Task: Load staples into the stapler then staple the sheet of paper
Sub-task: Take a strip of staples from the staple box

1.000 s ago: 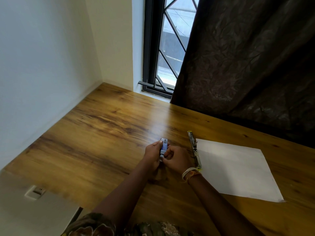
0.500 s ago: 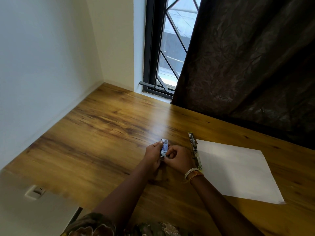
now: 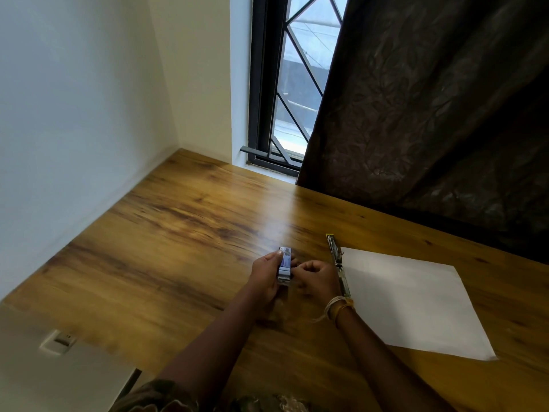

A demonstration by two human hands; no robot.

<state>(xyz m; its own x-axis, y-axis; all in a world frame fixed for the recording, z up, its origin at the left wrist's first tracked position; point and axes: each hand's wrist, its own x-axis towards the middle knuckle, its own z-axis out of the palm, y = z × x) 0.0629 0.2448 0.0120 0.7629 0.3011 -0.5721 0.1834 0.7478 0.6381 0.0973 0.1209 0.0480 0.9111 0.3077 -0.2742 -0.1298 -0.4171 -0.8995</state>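
A small blue and white staple box (image 3: 284, 264) is held just above the wooden table (image 3: 178, 239). My left hand (image 3: 266, 278) grips its left side, thumb near the top. My right hand (image 3: 315, 278) has its fingers curled against the box's right side; what those fingertips pinch is hidden. A slim metal stapler (image 3: 337, 260) with a yellow tip lies opened flat on the table just right of my right hand. A white sheet of paper (image 3: 410, 301) lies flat to the right, its left edge beside the stapler.
A dark curtain (image 3: 430, 114) hangs over the table's far right side. A barred window (image 3: 285, 93) is at the back, white walls to the left. A wall socket (image 3: 58, 341) sits below the table's left edge.
Both hands stay together on the staple box, with only slight finger shifts. The stapler and paper have not moved.
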